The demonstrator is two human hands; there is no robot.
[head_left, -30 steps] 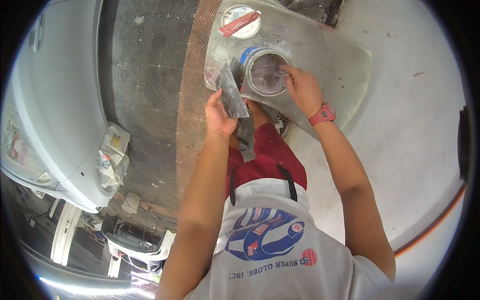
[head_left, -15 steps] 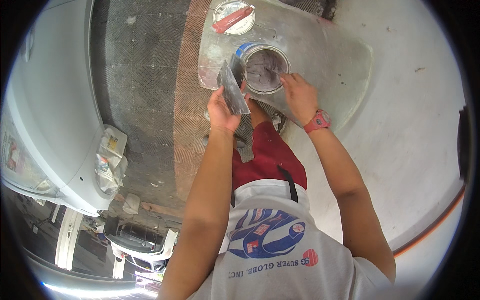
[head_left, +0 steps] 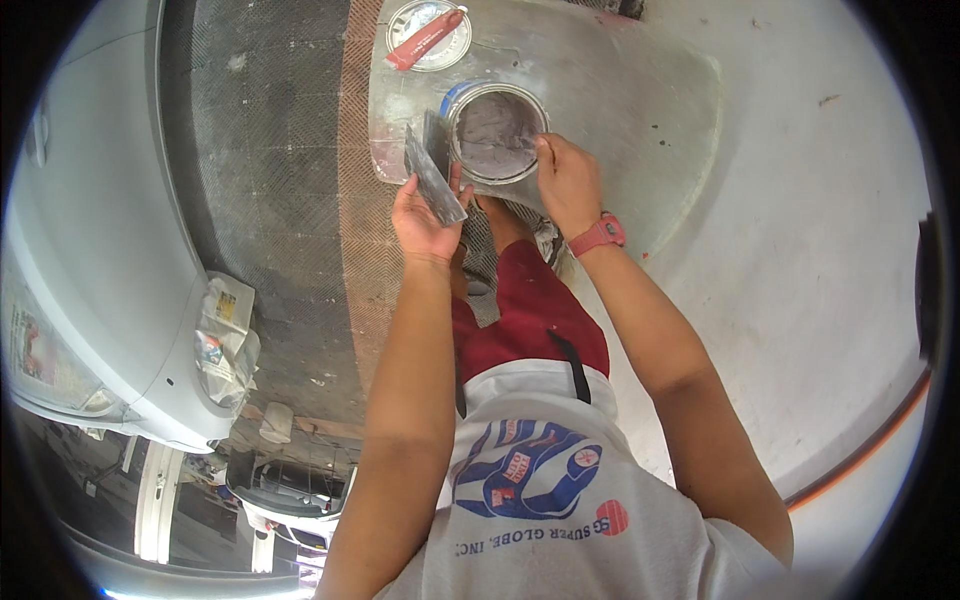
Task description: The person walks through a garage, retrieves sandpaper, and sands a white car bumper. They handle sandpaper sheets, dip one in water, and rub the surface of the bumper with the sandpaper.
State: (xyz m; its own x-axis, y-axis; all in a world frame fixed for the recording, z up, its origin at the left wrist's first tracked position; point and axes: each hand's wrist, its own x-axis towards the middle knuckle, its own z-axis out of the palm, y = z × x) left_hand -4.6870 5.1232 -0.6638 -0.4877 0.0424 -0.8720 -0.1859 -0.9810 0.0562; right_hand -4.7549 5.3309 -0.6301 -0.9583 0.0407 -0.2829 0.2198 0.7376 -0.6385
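In the head view, your left hand (head_left: 427,227) holds a gray plate (head_left: 432,180) just left of the paste can (head_left: 497,181), likely for easy reach. Your right hand (head_left: 570,185) is pinched narrow by the can's right rim (I can't tell on what). The panel (head_left: 640,130) holds the can up.

Head-worn fisheye looks down — past the shirt (head_left: 560,490) to the can (head_left: 456,97).

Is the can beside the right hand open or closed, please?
Open: the can has no lid on it, and grey paste shows inside its rim.
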